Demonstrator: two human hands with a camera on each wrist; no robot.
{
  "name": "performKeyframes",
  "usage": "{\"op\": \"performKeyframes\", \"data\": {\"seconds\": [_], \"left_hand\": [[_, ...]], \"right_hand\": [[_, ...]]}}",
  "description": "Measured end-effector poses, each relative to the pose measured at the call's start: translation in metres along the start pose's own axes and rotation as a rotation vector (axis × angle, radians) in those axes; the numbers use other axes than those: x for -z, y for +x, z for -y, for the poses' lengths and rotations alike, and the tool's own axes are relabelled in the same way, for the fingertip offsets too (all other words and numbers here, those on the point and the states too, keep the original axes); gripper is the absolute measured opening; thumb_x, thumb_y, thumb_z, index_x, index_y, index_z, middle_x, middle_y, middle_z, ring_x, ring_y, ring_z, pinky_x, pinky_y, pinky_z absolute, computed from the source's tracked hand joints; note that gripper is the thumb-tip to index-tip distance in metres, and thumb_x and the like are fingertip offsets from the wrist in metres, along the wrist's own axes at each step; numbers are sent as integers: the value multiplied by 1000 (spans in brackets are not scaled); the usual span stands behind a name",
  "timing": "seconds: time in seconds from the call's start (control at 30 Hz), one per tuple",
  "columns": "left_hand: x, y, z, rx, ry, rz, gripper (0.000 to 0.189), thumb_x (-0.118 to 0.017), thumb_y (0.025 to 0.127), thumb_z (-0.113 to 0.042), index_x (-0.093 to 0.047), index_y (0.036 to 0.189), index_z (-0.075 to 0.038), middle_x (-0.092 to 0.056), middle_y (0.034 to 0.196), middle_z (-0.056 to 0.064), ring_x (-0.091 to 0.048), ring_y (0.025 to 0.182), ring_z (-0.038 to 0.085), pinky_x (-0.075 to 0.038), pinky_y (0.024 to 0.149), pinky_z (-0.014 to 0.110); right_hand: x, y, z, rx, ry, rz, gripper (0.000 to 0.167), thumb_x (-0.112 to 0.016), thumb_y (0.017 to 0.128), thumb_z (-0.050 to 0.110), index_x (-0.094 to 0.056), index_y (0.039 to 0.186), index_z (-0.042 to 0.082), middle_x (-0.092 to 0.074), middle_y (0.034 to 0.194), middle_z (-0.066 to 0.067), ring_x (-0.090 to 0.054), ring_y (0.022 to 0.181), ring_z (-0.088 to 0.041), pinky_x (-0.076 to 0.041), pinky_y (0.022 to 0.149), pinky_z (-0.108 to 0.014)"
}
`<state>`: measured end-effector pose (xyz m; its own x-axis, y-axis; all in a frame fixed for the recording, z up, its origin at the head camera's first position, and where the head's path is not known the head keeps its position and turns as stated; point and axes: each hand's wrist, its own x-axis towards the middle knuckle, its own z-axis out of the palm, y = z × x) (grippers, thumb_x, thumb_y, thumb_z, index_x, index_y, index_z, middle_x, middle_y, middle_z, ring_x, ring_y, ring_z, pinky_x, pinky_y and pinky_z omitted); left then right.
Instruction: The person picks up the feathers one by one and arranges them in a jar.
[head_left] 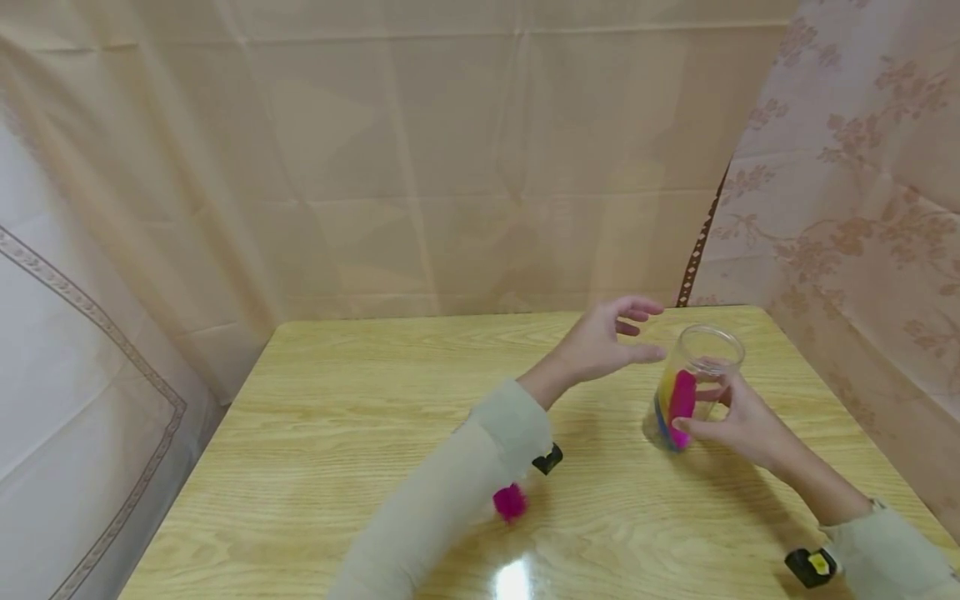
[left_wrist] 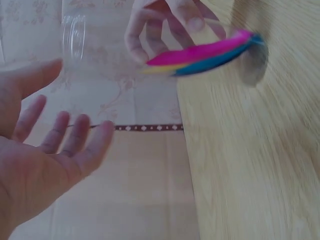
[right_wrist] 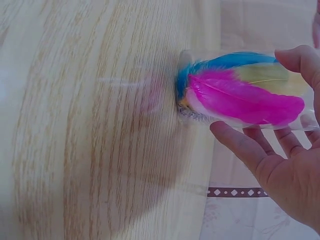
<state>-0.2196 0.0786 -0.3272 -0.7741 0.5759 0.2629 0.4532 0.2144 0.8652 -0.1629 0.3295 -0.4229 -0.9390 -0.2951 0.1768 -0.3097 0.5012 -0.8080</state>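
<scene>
A clear jar [head_left: 707, 367] stands at the right of the table, with pink, blue and yellow feathers inside. In the right wrist view the pink feather [right_wrist: 245, 97] lies against the near wall, beside a blue feather [right_wrist: 235, 60] and a yellowish one. My right hand [head_left: 738, 417] holds the jar, its thumb on the near side and fingers round the wall. To the left of the jar my left hand [head_left: 607, 337] hovers with fingers spread and nothing in them; its palm faces the jar in the left wrist view.
Another pink feather [head_left: 510, 502] lies on the wooden table [head_left: 337, 433], partly covered by my left sleeve [head_left: 450, 492]. A beige curtain [head_left: 480, 167] hangs behind the table, and a floral cloth [head_left: 885, 192] borders its right side.
</scene>
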Motion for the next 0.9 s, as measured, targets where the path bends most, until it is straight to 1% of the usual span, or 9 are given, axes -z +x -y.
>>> {"op": "performKeyframes", "data": {"seconds": [0.13, 0.27, 0.33, 0.4, 0.5, 0.57, 0.63, 0.77, 0.9], "left_hand": [[13, -10, 3, 91, 59, 71, 60, -82, 88, -21, -56, 142, -14, -54, 146, 1, -54, 126, 16, -48, 99, 24], [26, -21, 7, 161, 125, 105, 69, -83, 87, -28, -51, 148, -20, -50, 150, -4, -53, 131, 22, -48, 102, 31], [32, -25, 9, 181, 172, 121, 73, -83, 87, -30, -49, 151, -21, -48, 152, -5, -51, 133, 25, -47, 104, 35], [39, -30, 10, 200, 220, 141, 76, -83, 86, -31, -46, 153, -21, -45, 155, -5, -47, 137, 26, -45, 107, 37], [48, -36, 13, 210, 296, 179, 83, -85, 85, -29, -43, 155, -16, -42, 158, -2, -39, 144, 24, -38, 114, 36], [54, -41, 16, 224, 346, 212, 87, -86, 84, -29, -40, 156, -14, -40, 159, 0, -34, 147, 21, -33, 117, 36], [60, -47, 20, 243, 391, 241, 93, -88, 82, -28, -37, 157, -13, -38, 160, 4, -31, 148, 21, -31, 118, 37], [71, -65, 28, 305, 457, 279, 100, -91, 78, -29, -34, 159, -14, -34, 159, 12, -32, 146, 27, -34, 116, 42], [79, -86, 39, 362, 471, 292, 102, -92, 76, -27, -34, 158, -13, -34, 157, 16, -37, 143, 31, -39, 113, 46]], "right_hand": [[1, 0, 2, -13, 8, 4, 87, -83, 85, 9, -25, 149, -2, -46, 135, -32, -56, 111, -55, -49, 83, -72], [0, 0, 2, -17, -6, 0, 88, -84, 85, 10, -25, 149, -1, -47, 134, -32, -57, 111, -55, -49, 84, -71], [0, 0, 2, -16, -16, -3, 88, -84, 85, 10, -25, 149, -1, -47, 133, -32, -57, 111, -55, -51, 83, -68], [-1, 0, 2, -14, -25, -7, 87, -84, 84, 10, -25, 148, -2, -47, 133, -31, -57, 110, -55, -55, 81, -57], [-1, 0, 2, -12, -26, -15, 87, -84, 84, 9, -26, 147, -2, -47, 133, -30, -57, 110, -54, -57, 75, -38], [-1, 0, 2, -11, -20, -19, 86, -84, 84, 8, -26, 147, -2, -47, 132, -29, -57, 110, -53, -56, 71, -29], [-2, 1, 1, -5, -16, -18, 87, -84, 84, 7, -26, 148, -2, -47, 132, -29, -57, 110, -52, -56, 71, -27], [-2, 2, -1, 5, -25, -17, 88, -84, 83, 5, -25, 149, -1, -48, 132, -29, -59, 108, -50, -55, 72, -28], [-3, 2, -1, 5, -28, -23, 88, -84, 82, 3, -26, 148, 0, -48, 133, -29, -59, 108, -50, -54, 73, -26]]}}
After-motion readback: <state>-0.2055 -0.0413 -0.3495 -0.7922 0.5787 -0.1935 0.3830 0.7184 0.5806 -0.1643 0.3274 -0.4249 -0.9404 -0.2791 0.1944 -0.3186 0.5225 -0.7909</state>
